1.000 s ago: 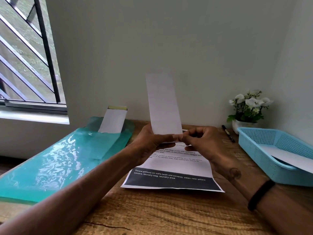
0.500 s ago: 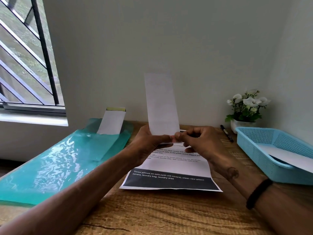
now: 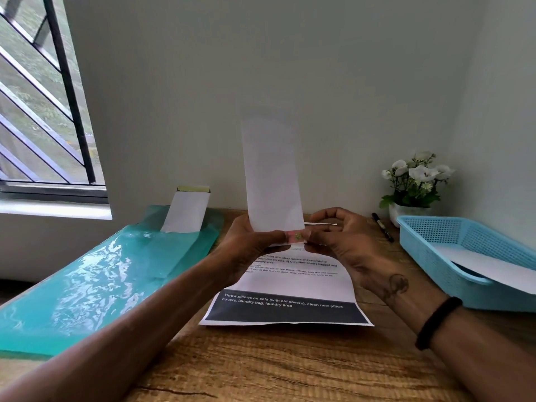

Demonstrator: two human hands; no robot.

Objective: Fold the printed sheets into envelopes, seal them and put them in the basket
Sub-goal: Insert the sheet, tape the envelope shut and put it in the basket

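Observation:
I hold a long white envelope upright above the desk. My left hand grips its bottom left corner. My right hand pinches the bottom edge, where a pink strip shows between the fingertips of both hands. Under my hands a printed sheet with a dark band of white text lies flat on the wooden desk. The blue basket stands at the right with a white envelope in it.
A teal plastic folder lies at the left with a white envelope with a yellow strip sticking out of it. A black pen and a white pot of flowers stand by the wall. A window is at the far left.
The pink strip at the envelope's bottom edge is now visible between my fingertips. The envelope and both hands stay in almost the same place.

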